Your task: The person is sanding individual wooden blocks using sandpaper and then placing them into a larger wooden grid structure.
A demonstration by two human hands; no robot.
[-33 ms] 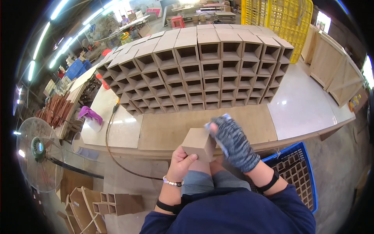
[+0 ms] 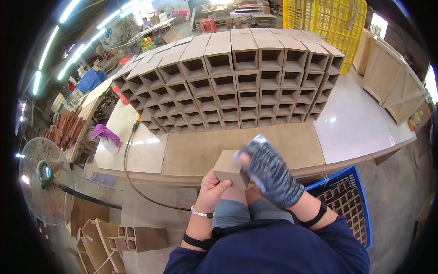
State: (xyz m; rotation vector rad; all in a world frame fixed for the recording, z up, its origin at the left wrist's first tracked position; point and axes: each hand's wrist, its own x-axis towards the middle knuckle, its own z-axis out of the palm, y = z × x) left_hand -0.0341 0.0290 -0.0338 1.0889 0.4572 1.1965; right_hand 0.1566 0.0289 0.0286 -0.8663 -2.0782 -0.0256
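Worker's lap (image 2: pixel 233 211) first: the brown box (image 2: pixel 226 162) is held up just above it, short of the surface's near edge, so nothing backs it but the left hand (image 2: pixel 212 188). That hand is pinching the box, thumb on the near face, the rest mostly out of sight behind the side. Decent hold; I'd keep the thumb flat and firm so side pressure doesn't twist it. Right hand (image 2: pixel 272 172), in a grey knit glove, is up against the box's right side, fingers curled, a pale piece (image 2: pixel 259 138) poking out past them. Can't tell how it grips that. Glove is blurred; reads to me as rubbing along an edge. If so: light, even strokes, full length, no rocking, or corners round over. Bare thumb sits close to the edge, worth tucking in. Blue crate (image 2: pixel 361 196) by the right leg, clear of the elbow. Beyond, the surface (image 2: pixel 344 125) has a bare strip to brace on if the wrist tires. Farther back, the stack of open-ended boxes (image 2: pixel 235 82): don't bump it on a follow-through.
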